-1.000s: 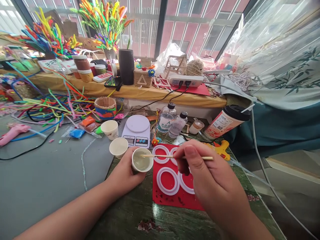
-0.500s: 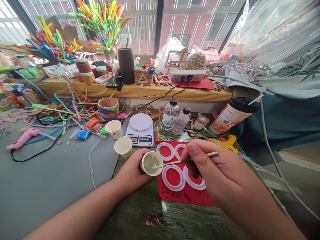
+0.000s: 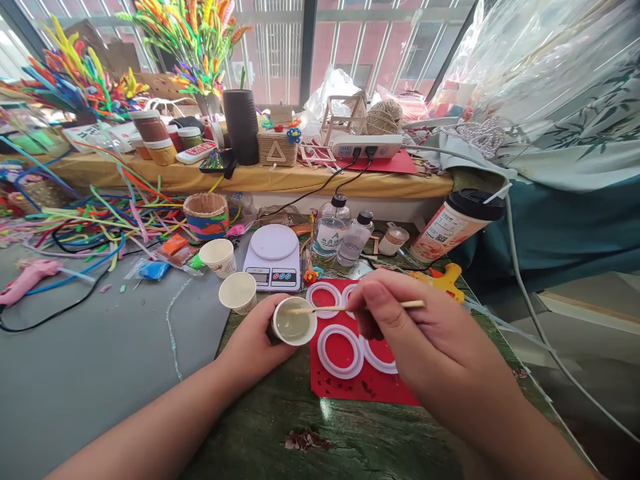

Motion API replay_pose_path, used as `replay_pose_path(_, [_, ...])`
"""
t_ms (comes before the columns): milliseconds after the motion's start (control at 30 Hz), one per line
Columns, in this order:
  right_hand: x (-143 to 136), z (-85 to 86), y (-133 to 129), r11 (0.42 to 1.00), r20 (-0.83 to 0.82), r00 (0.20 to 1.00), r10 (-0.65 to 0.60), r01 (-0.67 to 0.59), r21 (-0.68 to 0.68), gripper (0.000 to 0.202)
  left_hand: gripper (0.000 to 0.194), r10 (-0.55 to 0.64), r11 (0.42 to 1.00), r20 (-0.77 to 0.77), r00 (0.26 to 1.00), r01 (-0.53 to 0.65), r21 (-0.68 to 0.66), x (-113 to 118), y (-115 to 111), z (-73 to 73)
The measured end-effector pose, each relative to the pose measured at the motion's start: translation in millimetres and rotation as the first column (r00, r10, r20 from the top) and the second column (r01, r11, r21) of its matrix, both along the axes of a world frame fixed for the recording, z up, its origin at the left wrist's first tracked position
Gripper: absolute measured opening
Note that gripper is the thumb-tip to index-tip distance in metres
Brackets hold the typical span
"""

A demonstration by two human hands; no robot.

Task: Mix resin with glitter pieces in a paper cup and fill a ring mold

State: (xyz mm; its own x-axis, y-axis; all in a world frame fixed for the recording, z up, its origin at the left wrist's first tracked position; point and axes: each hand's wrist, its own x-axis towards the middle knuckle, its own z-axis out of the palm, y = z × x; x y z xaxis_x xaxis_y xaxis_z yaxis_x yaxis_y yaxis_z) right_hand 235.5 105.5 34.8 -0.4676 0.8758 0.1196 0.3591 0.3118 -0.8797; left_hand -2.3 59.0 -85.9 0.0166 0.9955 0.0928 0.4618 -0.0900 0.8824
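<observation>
My left hand [image 3: 259, 340] is wrapped round a paper cup [image 3: 313, 327], tilted towards me, with a clear, slightly cloudy liquid [image 3: 293, 327] inside. Between the thumb and fingers of my right hand [image 3: 395, 313] is a thin wooden stick [image 3: 330, 309]; its far tip is inside the cup. Below my right hand, white ring-shaped molds [image 3: 341, 351] lie on a red sheet [image 3: 360, 393], some of them partly covered by the hand. Two more paper cups, one nearer [image 3: 239, 293] and one farther [image 3: 219, 258], stand left of the held cup.
A white kitchen scale [image 3: 273, 257] stands behind the cups, with two clear bottles [image 3: 333, 227] to its right. A lidded drink cup [image 3: 453, 227] leans at the right, near a yellow glue gun [image 3: 450, 283]. Pipe cleaners [image 3: 100, 223] and a pink glue gun [image 3: 30, 280] lie left. Dark red flakes [image 3: 306, 440] lie in front.
The stick's tip has moved from the cup's near right side to its far left side. The whole scene has shifted slightly left in view. Both hands keep their hold.
</observation>
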Motion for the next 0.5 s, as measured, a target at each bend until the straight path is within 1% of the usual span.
replay_pose_path(100, [-0.1, 1.2, -1.8, 1.000, 0.024, 1.000, 0.001, -0.002, 0.012, 0.049, 0.048, 0.000, 1.000, 0.002, 1.000, 0.000, -0.003, 0.7, -0.2, 1.6])
replay_pose_path(300, [-1.8, 2.7, -5.0, 0.996, 0.056, 0.998, -0.014, 0.009, 0.084, 0.051, 0.048, -0.004, 1.000, 0.023, 1.000, 0.005, -0.023, 1.9, -0.4, 4.1])
replay_pose_path(500, [-3.3, 2.8, -3.9, 0.996, 0.084, 0.996, 0.008, -0.016, 0.089, 0.051, 0.046, -0.002, 1.000, 0.025, 1.000, 0.002, 0.006, 1.7, -0.2, 1.9])
